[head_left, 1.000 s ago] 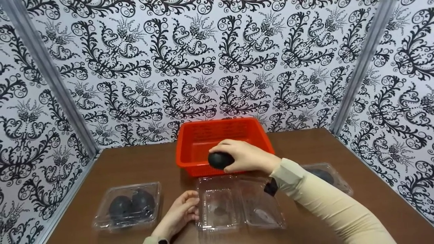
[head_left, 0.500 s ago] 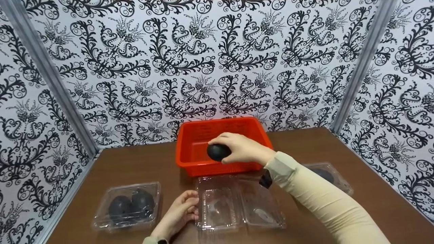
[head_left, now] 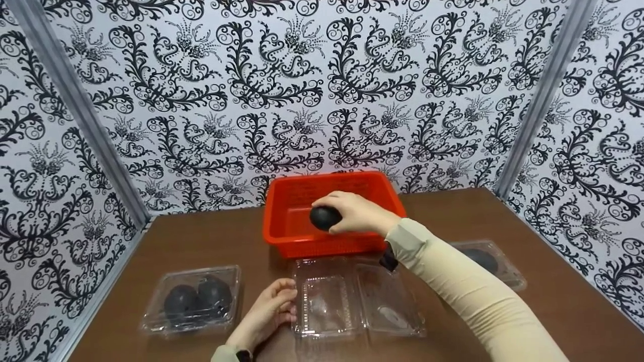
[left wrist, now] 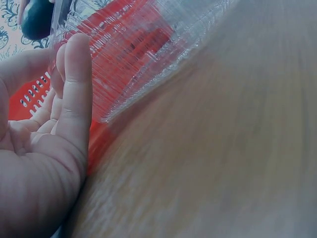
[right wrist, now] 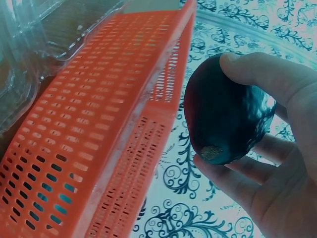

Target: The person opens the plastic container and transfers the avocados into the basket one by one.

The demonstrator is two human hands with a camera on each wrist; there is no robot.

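My right hand (head_left: 354, 213) grips a dark avocado (head_left: 325, 218) above the orange plastic basket (head_left: 332, 246). The right wrist view shows the avocado (right wrist: 225, 109) between thumb and fingers, its stem scar (right wrist: 211, 151) facing down, beside the basket's slotted wall (right wrist: 84, 134). My left hand (head_left: 266, 309) rests at the left edge of an opened clear clamshell box (head_left: 327, 306), whose lid (head_left: 390, 301) lies folded out to the right. In the left wrist view, fairly straight fingers (left wrist: 76, 84) touch the box wall (left wrist: 124, 54). No avocado is visible in this box.
Another clear box (head_left: 193, 301), closed over two avocados, stands at the left. A further box (head_left: 508, 266) with dark fruit lies at the right, partly behind my right sleeve (head_left: 453, 281). A patterned wall (head_left: 322, 100) rises behind the brown table (head_left: 211, 241).
My right hand has moved slightly up and away with the avocado, from the basket's front rim to over its opening. My left hand stays at the box. The head view has shifted slightly.
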